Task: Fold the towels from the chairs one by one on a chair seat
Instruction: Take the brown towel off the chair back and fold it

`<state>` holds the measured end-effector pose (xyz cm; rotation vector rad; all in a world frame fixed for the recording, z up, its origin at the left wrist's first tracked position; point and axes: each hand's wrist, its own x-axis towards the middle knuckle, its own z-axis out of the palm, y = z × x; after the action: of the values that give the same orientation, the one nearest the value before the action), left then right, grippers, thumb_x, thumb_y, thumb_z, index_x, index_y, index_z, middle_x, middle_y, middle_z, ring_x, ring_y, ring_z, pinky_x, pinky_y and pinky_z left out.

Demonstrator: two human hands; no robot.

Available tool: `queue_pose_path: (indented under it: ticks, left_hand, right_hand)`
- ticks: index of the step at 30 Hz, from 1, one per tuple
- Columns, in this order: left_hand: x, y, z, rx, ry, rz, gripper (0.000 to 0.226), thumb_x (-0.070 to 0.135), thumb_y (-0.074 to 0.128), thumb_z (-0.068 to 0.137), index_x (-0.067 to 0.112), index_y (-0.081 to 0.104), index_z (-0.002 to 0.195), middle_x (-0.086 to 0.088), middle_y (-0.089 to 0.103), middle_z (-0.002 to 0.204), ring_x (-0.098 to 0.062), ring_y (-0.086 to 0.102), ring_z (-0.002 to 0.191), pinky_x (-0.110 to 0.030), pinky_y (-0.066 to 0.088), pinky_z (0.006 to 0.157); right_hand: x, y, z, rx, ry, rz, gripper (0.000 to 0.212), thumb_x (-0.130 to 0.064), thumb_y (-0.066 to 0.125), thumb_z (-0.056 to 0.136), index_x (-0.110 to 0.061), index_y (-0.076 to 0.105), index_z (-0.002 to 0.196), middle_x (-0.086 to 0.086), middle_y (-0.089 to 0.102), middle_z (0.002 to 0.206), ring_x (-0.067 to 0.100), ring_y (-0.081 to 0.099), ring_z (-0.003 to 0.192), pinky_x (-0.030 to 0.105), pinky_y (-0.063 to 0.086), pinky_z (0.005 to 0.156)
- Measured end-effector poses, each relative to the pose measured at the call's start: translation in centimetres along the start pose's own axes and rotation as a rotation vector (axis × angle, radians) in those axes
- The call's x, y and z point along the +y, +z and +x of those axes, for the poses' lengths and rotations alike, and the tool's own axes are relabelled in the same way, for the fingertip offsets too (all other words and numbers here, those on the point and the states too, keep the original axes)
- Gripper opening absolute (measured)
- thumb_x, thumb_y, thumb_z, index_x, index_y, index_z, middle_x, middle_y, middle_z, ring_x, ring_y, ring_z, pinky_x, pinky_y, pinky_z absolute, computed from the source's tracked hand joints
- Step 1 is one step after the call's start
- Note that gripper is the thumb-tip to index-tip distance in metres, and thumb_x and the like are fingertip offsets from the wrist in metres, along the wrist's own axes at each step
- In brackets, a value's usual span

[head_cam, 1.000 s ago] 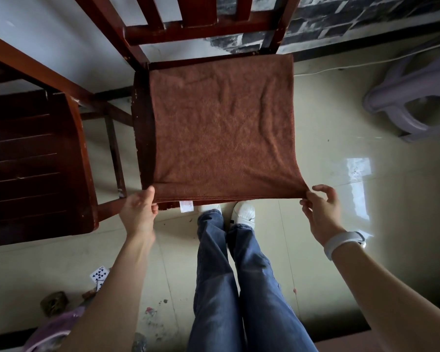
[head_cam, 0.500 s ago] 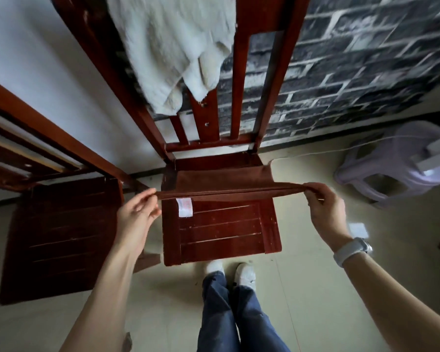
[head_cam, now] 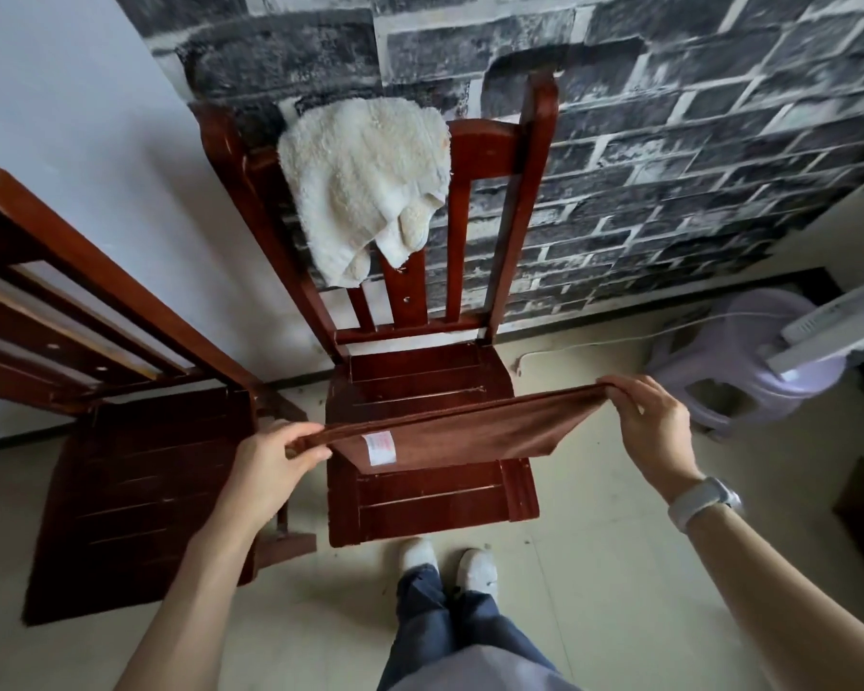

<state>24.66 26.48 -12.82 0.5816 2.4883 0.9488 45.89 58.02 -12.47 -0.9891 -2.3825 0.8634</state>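
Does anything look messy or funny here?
A bit. The white towel hangs bunched and lopsided over the chair back, not folded. The brown towel, held by the left hand and right hand, looks fine.

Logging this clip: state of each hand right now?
Left hand: pinching the brown towel at its left end.
Right hand: gripping the towel's right end.

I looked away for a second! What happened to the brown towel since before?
The brown towel was spread flat over the chair seat; both hands lifted its near edge up and back, so it now hangs doubled above the seat. The left hand and right hand kept their pinch throughout.
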Motion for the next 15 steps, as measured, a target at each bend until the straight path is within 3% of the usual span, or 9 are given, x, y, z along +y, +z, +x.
queue_pose_path:
  ticks: [5, 8, 12, 15]
  left_hand:
    - [0.6, 0.2, -1.0, 0.124, 0.060, -0.028, 0.020, 0.005, 0.071, 0.076, 0.002, 0.070, 0.096, -0.009, 0.065, 0.086, -0.023, 0.064, 0.068, -0.020, 0.052, 0.064]
    - [0.4, 0.1, -1.0, 0.224, 0.123, 0.041, 0.017, 0.002, 0.073, 0.073, 0.000, 0.070, 0.090, -0.006, 0.056, 0.088, -0.020, 0.057, 0.074, -0.009, 0.044, 0.068]
    - [-0.6, 0.0, -2.4, -0.009, 0.015, 0.114, 0.009, 0.005, 0.070, 0.076, 0.009, 0.069, 0.084, 0.001, 0.062, 0.094, -0.013, 0.058, 0.086, -0.019, 0.039, 0.075]
    - [-1.4, 0.0, -4.1, -0.143, -0.159, -0.053, 0.012, 0.010, 0.066, 0.080, 0.022, 0.064, 0.078, 0.003, 0.068, 0.083, -0.012, 0.063, 0.080, -0.017, 0.043, 0.069]
  right_hand:
    - [-0.3, -0.6, -0.6, 0.066, 0.016, 0.001, 0.016, 0.006, 0.058, 0.083, 0.002, 0.070, 0.094, 0.018, 0.069, 0.092, 0.022, 0.059, 0.079, 0.020, 0.041, 0.079]
    - [-0.4, -0.3, -0.7, 0.064, 0.013, 0.012, 0.016, 0.008, 0.057, 0.083, 0.003, 0.070, 0.092, 0.017, 0.069, 0.090, 0.021, 0.056, 0.079, 0.009, 0.039, 0.074]
    - [0.6, -0.3, -1.8, -0.142, 0.137, 0.057, 0.013, 0.007, 0.057, 0.084, 0.003, 0.067, 0.091, 0.013, 0.066, 0.084, 0.022, 0.056, 0.077, 0.002, 0.037, 0.067]
    - [1.2, -0.5, -3.8, -0.252, 0.187, 0.059, 0.011, 0.004, 0.050, 0.088, 0.000, 0.059, 0.093, 0.009, 0.058, 0.079, 0.027, 0.053, 0.075, 0.022, 0.033, 0.063]
